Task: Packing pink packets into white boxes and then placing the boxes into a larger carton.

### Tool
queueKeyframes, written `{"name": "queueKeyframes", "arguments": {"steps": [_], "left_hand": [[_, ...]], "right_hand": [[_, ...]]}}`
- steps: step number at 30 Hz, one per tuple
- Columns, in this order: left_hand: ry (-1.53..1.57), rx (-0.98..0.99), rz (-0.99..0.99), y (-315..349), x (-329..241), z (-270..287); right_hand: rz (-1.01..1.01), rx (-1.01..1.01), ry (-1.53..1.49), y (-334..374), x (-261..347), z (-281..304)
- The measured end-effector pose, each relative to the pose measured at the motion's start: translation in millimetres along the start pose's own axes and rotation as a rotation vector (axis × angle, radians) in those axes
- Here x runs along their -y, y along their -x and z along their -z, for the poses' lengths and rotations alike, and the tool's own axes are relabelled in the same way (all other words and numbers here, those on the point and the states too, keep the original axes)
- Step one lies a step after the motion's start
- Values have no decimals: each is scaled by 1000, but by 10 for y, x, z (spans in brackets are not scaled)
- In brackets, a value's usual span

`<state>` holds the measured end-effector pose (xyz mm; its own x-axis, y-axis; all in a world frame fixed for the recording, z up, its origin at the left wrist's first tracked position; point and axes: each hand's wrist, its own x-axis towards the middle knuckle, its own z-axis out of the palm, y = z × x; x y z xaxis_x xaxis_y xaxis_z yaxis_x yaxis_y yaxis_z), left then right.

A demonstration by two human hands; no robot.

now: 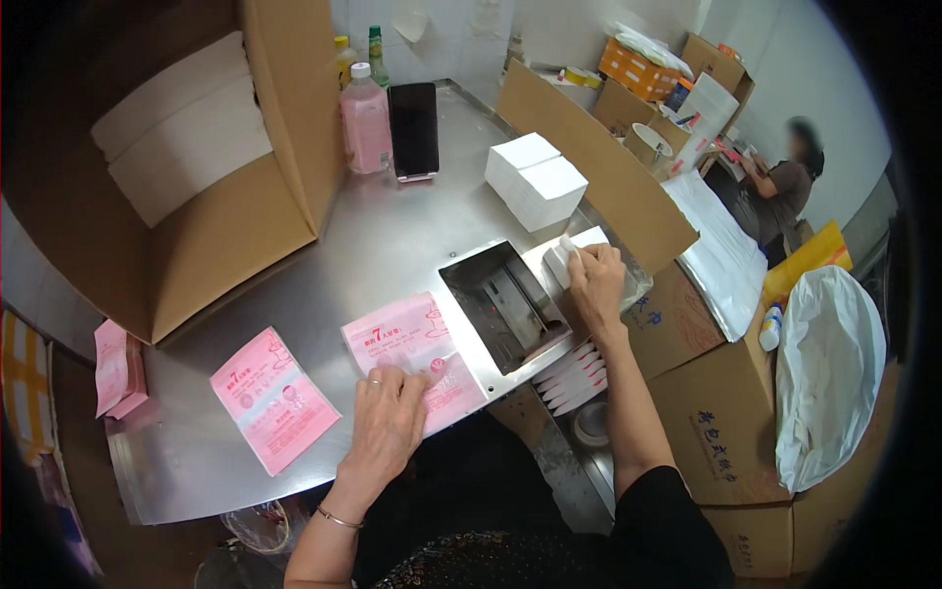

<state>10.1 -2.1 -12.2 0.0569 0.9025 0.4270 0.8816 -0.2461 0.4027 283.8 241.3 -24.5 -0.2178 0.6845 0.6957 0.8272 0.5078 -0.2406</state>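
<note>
The pink pack (461, 378) near the mid-bottom of the pic could slide off the front rim of the metal table (314, 294), b/c it sits right at the rim and looks smooth. The small white pile (555, 267), just R of mid-pic, could bend or fan out if it's pinched too hard or on one side only. Loose bits might drop in the metal box hole (469, 283) mid-pic, b/c it's wide open just beside the pile. The tall white stack (537, 182), upper mid-pic, could tip if an arm bumps it.

Now the hands. The L hand (386, 417), low mid-pic, has bent fingers w/ the tips on the pink pack; can't tell if it grips or just presses. The R hand (597, 285), R of mid-pic, looks almost closed, thumb + fingers pinching the small white pile
</note>
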Motion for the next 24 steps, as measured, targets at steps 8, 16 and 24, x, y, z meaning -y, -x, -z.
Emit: {"name": "queueKeyframes", "arguments": {"steps": [8, 16, 24], "left_hand": [[54, -1, -34, 4, 49, -28], [84, -84, 45, 46, 86, -23], [-244, -174, 158, -168, -62, -35]], "right_hand": [[-67, 0, -84, 8, 27, 43], [762, 224, -387, 750, 1530, 448], [591, 529, -255, 486, 2006, 80]]}}
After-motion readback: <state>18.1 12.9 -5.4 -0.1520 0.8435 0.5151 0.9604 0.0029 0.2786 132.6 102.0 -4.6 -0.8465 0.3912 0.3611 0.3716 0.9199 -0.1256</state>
